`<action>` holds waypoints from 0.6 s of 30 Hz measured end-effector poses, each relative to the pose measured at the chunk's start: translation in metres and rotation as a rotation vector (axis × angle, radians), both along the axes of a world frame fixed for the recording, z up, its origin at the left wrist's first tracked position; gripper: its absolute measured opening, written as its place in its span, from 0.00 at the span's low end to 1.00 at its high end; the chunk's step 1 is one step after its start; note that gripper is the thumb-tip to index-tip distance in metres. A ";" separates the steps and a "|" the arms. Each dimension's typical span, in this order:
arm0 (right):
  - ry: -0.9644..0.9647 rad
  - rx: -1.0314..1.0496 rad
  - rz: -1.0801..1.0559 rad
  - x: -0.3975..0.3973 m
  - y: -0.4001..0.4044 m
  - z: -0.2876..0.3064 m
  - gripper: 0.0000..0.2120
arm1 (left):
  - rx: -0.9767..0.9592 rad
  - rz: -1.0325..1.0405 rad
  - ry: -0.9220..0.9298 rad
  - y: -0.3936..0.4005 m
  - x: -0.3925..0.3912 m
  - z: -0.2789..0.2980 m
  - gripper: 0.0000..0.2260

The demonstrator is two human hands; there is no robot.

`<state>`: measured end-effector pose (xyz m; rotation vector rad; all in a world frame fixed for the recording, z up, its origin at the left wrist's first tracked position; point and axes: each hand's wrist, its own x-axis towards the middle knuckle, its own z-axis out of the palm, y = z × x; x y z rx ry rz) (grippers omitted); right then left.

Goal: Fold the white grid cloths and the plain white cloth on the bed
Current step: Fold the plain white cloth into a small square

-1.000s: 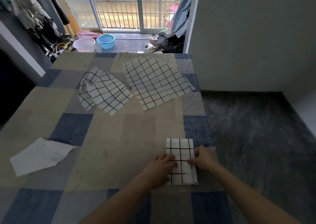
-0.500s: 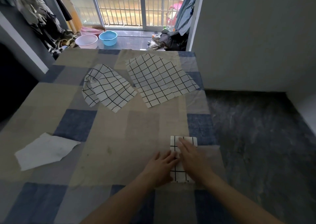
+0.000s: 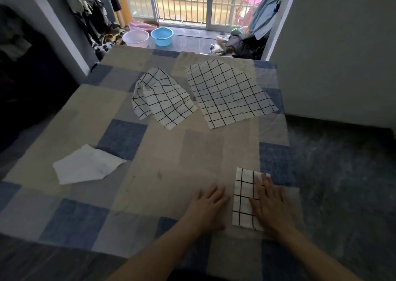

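right hand [image 3: 270, 203] flat on folded grid cloth [image 3: 244, 197]

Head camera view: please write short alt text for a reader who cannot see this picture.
A person's right hand presses flat on a small folded grid cloth near the bed's right edge, while the left hand rests open on the cover beside it. Farther away lie two unfolded grid cloths and, to the left, a plain white cloth.

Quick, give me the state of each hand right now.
Left hand: open, flat on the bed cover beside the folded grid cloth, holding nothing.
Right hand: open, fingers straight, pressing down on the folded grid cloth.
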<state>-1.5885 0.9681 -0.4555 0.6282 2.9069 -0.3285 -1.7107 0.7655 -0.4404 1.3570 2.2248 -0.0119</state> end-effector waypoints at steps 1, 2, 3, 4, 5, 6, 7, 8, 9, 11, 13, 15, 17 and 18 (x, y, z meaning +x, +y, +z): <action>0.029 0.014 0.004 -0.002 0.000 0.002 0.36 | 0.006 0.002 -0.002 -0.005 -0.001 0.000 0.40; 0.042 0.023 0.014 -0.004 0.000 0.004 0.35 | 0.015 0.006 -0.006 -0.010 -0.003 0.001 0.39; 0.044 0.038 0.029 -0.008 -0.002 0.007 0.34 | 0.027 0.011 -0.005 -0.017 -0.005 0.002 0.38; 0.040 0.046 0.044 -0.013 -0.006 0.011 0.33 | 0.039 0.018 0.007 -0.024 -0.007 0.002 0.36; 0.049 0.049 0.064 -0.020 -0.011 0.014 0.32 | 0.049 0.029 0.022 -0.032 -0.009 0.002 0.35; 0.057 0.045 0.082 -0.028 -0.016 0.019 0.31 | 0.060 0.048 0.038 -0.040 -0.012 0.001 0.34; 0.064 0.044 0.103 -0.036 -0.022 0.022 0.30 | 0.071 0.072 0.050 -0.048 -0.016 0.000 0.32; 0.062 0.041 0.117 -0.043 -0.030 0.026 0.29 | 0.082 0.098 0.061 -0.057 -0.020 0.000 0.30; 0.074 0.043 0.132 -0.050 -0.037 0.028 0.28 | 0.094 0.120 0.072 -0.066 -0.024 0.000 0.29; 0.094 0.036 0.134 -0.066 -0.053 0.032 0.26 | 0.129 0.150 0.090 -0.083 -0.034 0.001 0.27; 0.084 0.016 0.132 -0.083 -0.070 0.037 0.26 | 0.162 0.168 0.111 -0.096 -0.047 0.005 0.26; 0.109 0.009 0.151 -0.101 -0.089 0.043 0.25 | 0.178 0.204 0.137 -0.107 -0.063 0.011 0.25; 0.140 0.009 0.168 -0.120 -0.110 0.050 0.24 | 0.180 0.240 0.150 -0.120 -0.081 0.018 0.24; 0.148 0.004 0.176 -0.132 -0.121 0.053 0.24 | 0.186 0.258 0.155 -0.127 -0.091 0.020 0.23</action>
